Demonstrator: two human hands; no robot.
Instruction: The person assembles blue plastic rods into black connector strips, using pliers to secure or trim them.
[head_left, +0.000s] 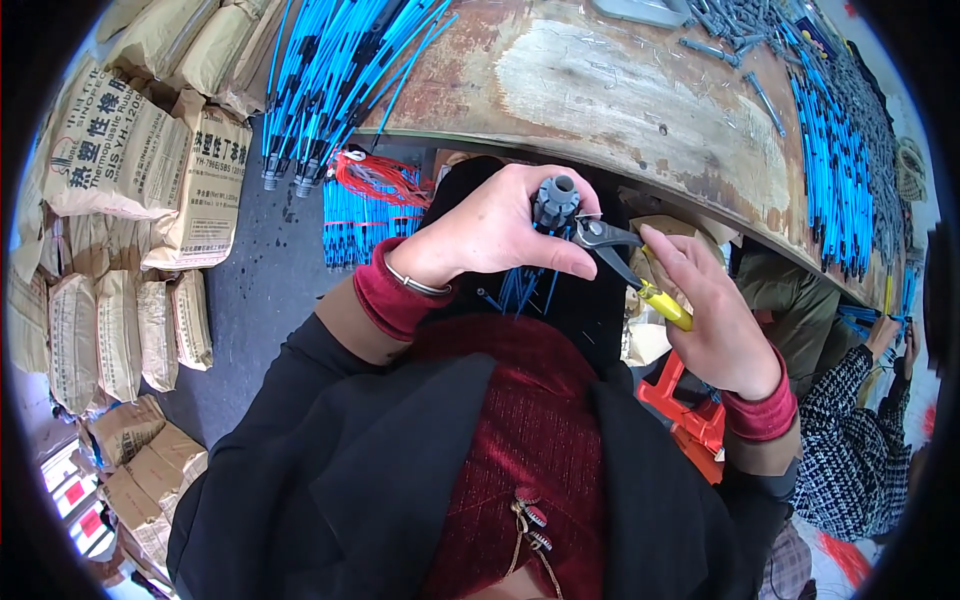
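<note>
My left hand point(490, 220) is wrapped around a bundle of grey plastic fittings point(556, 205), held upright near the table edge. Thin blue rods point(524, 290) show just below that hand, and their upper ends are hidden behind it. My right hand point(715, 315) grips pliers point(610, 236) with dark jaws and yellow handles. The pliers' jaws meet the right side of the bundle, close to my left thumb. A small pale strip sticks out there; whether the jaws are closed on it I cannot tell.
Blue rods with dark fittings point(350, 70) lie at the worn wooden table's point(620, 90) left end, red ties point(380, 178) below them. Loose grey fittings point(740, 25) and more blue rods point(835, 170) lie right. Paper sacks point(120, 140) fill the left. Another person point(850, 440) works at right.
</note>
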